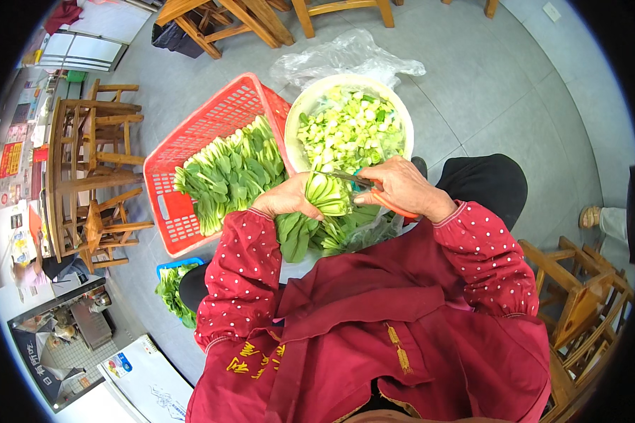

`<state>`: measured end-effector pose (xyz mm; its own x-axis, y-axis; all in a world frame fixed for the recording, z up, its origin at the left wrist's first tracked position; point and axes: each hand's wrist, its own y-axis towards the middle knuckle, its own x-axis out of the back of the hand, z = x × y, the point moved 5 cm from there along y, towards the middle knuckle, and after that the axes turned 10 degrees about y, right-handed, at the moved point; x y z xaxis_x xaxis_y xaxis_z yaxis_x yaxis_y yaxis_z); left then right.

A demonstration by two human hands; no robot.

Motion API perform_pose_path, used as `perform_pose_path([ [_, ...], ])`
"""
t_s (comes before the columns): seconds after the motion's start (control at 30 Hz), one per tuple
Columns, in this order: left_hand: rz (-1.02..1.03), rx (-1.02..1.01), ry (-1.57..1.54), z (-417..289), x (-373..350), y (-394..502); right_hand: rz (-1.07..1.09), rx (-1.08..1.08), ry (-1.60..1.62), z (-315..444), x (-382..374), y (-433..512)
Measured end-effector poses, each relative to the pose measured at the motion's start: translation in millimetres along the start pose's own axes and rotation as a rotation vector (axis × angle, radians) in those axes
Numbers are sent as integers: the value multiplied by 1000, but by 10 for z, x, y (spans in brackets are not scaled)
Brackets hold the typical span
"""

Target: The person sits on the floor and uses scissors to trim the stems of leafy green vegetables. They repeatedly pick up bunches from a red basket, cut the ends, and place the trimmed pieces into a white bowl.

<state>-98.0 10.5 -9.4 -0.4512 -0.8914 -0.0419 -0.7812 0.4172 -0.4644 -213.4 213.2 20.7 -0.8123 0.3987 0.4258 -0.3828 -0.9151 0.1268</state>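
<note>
My left hand [288, 196] grips a bunch of leafy greens [328, 196], its pale stem ends turned toward my right hand. A pair of scissors with orange handles [389, 203] is held in my right hand [405, 185], the dark blades lying across the upper side of the bunch. Just beyond both hands, a pale round tub [292, 143] holds many cut stem pieces [349, 127]. Below the bunch, more greens [296, 238] and some clear plastic lie on my lap. Part of the blades is hidden among the stems.
A red plastic crate [161, 164] with rows of greens [233, 169] stands left of the tub. Clear plastic sheeting [344, 58] lies on the floor behind it. A blue basket of greens [177, 288] is at lower left. Wooden stools [577, 301] stand at right; another person's foot [590, 217] is nearby.
</note>
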Motion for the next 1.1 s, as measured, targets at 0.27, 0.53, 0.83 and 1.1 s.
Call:
perform_pose_path([
  [0.27,-93,28,-48,-53,135,-60,-106,21,-97,-26,57,-16],
  [0.53,68,45,215,-111,39,30,-46,71,-18,23,29,26],
  [0.83,-122,60,170,-133,133,-26,31,-258,127,-120,33,-22],
  [1.1,-214,56,62,-101,196,-101,85,-152,107,-49,-17,-19],
])
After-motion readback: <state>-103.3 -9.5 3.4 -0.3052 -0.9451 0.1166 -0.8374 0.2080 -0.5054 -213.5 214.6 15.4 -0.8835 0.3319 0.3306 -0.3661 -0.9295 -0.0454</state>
